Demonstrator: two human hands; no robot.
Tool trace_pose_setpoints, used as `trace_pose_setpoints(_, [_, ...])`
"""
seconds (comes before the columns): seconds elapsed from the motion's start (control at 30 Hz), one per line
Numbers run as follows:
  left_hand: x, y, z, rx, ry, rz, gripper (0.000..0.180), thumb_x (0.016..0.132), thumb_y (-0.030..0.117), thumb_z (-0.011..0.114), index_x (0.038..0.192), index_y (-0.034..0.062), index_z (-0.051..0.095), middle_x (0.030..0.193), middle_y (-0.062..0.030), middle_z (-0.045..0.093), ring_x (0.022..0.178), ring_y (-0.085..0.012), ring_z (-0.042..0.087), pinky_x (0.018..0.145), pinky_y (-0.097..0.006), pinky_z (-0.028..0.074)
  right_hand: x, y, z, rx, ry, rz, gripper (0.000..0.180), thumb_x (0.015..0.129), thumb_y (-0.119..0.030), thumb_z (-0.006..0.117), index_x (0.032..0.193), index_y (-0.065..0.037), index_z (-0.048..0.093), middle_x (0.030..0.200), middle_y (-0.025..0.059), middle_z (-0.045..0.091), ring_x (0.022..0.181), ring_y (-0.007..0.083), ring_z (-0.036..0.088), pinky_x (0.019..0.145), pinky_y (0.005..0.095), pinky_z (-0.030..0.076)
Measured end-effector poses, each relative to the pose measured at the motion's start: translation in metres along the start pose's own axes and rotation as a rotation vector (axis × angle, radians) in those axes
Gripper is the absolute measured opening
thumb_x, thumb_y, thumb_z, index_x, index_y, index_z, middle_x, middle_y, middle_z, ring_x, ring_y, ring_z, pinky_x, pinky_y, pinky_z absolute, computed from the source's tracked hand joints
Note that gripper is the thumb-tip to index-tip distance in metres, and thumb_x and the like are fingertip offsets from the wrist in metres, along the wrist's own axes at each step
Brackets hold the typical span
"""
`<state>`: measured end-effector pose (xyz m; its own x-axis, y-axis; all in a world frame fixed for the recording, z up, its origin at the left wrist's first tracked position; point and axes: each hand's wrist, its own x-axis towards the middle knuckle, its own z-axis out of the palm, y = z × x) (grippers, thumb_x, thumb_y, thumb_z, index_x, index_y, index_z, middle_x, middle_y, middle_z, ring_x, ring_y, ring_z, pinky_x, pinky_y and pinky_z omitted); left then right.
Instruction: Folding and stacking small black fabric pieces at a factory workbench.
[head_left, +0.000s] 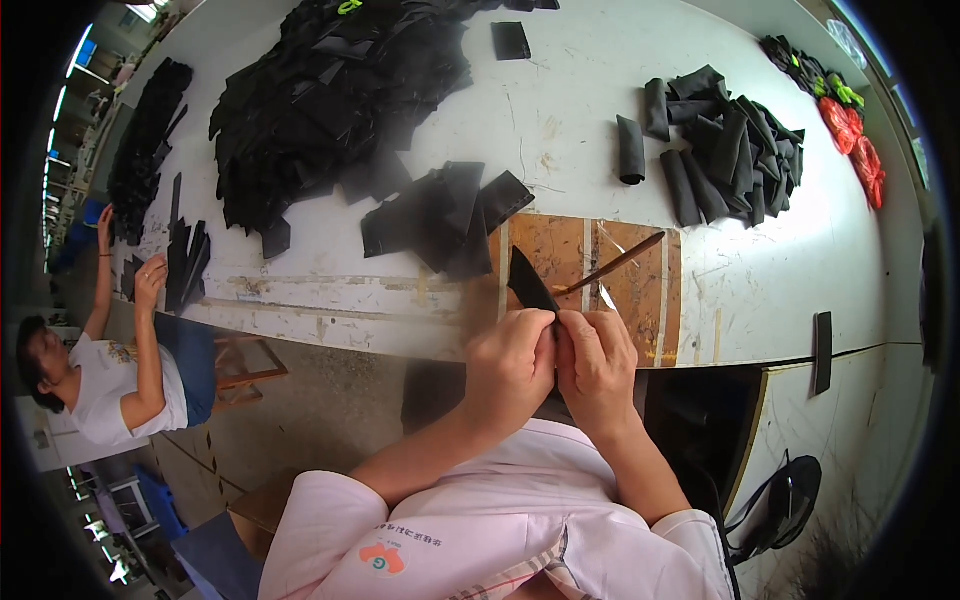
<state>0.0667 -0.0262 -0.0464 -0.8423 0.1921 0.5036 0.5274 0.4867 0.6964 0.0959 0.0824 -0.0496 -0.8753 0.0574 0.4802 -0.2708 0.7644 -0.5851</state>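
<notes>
A piece of black fabric is pinched between my hands at the table's front edge, its pointed end sticking up and to the left. My left hand is closed on its lower part, fingers curled. Right against it, my right hand grips the same piece between thumb and fingers. Just beyond them lies a brown, stained board with tape strips. A thin brown stick slants across it beside my right hand. Several flat black fabric pieces overlap at the board's left corner.
A large heap of black fabric pieces covers the table's far left. Rolled black pieces are piled at the right, near red plastic bags. A black strip lies near the right edge. Another person handles black pieces at left.
</notes>
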Motion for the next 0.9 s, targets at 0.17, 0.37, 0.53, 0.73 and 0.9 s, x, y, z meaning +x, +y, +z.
trace_pose_setpoints(0.17, [0.005, -0.01, -0.006, -0.733, -0.138, -0.788, 0.008, 0.077, -0.006, 0.055, 0.08, 0.0008, 0.055, 0.067, -0.0017, 0.057, 0.049, -0.0034, 0.047, 0.041, -0.016, 0.035, -0.001, 0.01, 0.016, -0.1, 0.036, 0.026, 0.03, 0.06, 0.005, 0.057, 0.09, 0.0, 0.054, 0.077, 0.0091, 0.051, 0.07, 0.0261, 0.051, 0.057, 0.0343, 0.043])
trace_pose_setpoints(0.37, [0.012, -0.023, -0.021, -1.516, -0.269, -1.062, 0.019, 0.071, -0.007, 0.054, 0.087, 0.0019, 0.051, 0.077, -0.0036, 0.058, 0.06, -0.0025, 0.049, 0.046, -0.014, 0.035, -0.002, 0.014, 0.012, 0.725, 0.001, 0.502, 0.002, 0.075, 0.0, 0.059, 0.076, 0.001, 0.057, 0.07, 0.0036, 0.054, 0.058, 0.0111, 0.049, 0.055, 0.0215, 0.039])
trace_pose_setpoints(0.53, [0.004, -0.028, -0.001, -0.803, -0.147, -0.77, 0.02, 0.07, -0.007, 0.052, 0.089, -0.0008, 0.053, 0.078, -0.0043, 0.057, 0.06, -0.0041, 0.05, 0.049, -0.019, 0.039, -0.003, 0.015, 0.009, 1.646, -0.225, 1.045, 0.004, 0.077, -0.008, 0.061, 0.078, -0.006, 0.057, 0.068, -0.0037, 0.051, 0.06, 0.0052, 0.046, 0.055, 0.0189, 0.037])
trace_pose_setpoints(0.73, [0.009, -0.027, -0.002, -0.796, -0.15, -0.721, 0.014, 0.075, -0.006, 0.049, 0.086, -0.0001, 0.054, 0.069, 0.0017, 0.054, 0.055, -0.0011, 0.045, 0.047, -0.018, 0.035, -0.003, 0.02, 0.014, 1.544, -0.239, 0.973, 0.007, 0.082, -0.013, 0.058, 0.083, -0.008, 0.053, 0.071, -0.0053, 0.048, 0.065, 0.0055, 0.043, 0.062, 0.0207, 0.036])
trace_pose_setpoints(0.9, [0.022, 0.0, -0.032, -1.34, -0.626, -0.683, 0.022, 0.072, -0.005, 0.051, 0.093, 0.002, 0.055, 0.074, 0.002, 0.055, 0.06, -0.002, 0.047, 0.051, -0.014, 0.033, -0.002, 0.013, -0.005, 1.614, -0.175, 0.618, 0.013, 0.081, -0.016, 0.062, 0.078, -0.007, 0.054, 0.082, -0.0012, 0.047, 0.07, 0.0074, 0.042, 0.065, 0.0205, 0.034])
